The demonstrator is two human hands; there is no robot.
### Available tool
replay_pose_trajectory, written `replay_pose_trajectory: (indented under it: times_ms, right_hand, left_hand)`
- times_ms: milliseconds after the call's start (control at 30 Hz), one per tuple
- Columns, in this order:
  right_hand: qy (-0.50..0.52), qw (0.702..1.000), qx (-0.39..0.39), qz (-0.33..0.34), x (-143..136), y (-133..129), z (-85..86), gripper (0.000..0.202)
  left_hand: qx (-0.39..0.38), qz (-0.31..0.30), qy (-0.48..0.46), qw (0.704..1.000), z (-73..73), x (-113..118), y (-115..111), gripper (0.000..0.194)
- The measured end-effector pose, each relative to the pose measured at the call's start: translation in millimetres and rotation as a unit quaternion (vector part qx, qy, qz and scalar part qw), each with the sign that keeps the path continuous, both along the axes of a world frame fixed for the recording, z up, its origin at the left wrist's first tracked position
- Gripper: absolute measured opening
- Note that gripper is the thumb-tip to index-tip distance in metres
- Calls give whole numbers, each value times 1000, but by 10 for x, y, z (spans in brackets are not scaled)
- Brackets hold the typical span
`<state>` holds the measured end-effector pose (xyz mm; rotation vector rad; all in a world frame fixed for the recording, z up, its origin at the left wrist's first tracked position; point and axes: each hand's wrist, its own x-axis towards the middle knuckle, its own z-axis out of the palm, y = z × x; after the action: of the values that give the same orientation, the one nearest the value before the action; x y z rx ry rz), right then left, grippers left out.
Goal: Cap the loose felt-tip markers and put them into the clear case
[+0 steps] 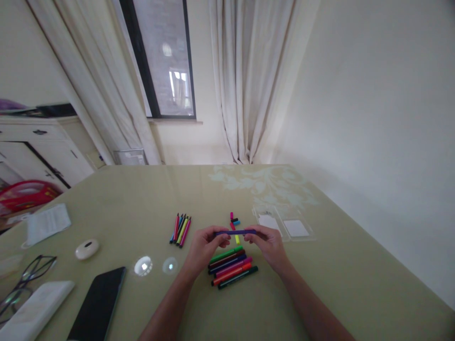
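Note:
Stretched level between my two hands is a purple felt-tip marker (235, 232). Its left end is pinched by my left hand (208, 242), and its right end by my right hand (267, 241). Just below lie several capped markers (231, 267) side by side, in green, brown, blue, purple, red and black. Behind the held marker a few loose caps (232, 220) in pink, black, blue, red and yellow are scattered. To the left of my left hand rests a bunch of uncapped markers (181, 229), their dark tips pointing away from me.
An open clear plastic case (296, 228) with white cards lies at the right. On the left are a black phone (97, 303), a white power bank (39, 308), glasses (33, 274), a white round case (86, 249) and a face mask (49, 223). A wall (384, 142) borders the table's right.

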<state>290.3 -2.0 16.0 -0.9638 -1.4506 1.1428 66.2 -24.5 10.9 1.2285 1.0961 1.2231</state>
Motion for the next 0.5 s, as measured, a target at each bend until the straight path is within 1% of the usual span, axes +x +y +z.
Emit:
replay_pose_trajectory:
  times_ms: [167, 333, 400, 467, 500]
  right_hand:
    - [-4, 1000, -7, 6, 8, -18, -31, 17]
    - [-2, 1000, -11, 9, -7, -25, -53, 21]
    - [-25, 1000, -8, 14, 4, -12, -44, 23]
    - [-71, 997, 12, 19, 31, 8, -26, 23]
    - [-97, 995, 27, 25, 47, 18, -16, 23]
  left_hand:
    - [8, -4, 11, 1000, -11, 6, -6, 25]
    - [20, 9, 37, 999, -7, -7, -11, 25]
    - [29, 6, 65, 997, 7, -29, -12, 26]
    - [53, -1, 116, 992, 28, -84, -2, 26]
    - [69, 7, 144, 987, 40, -131, 11, 27]
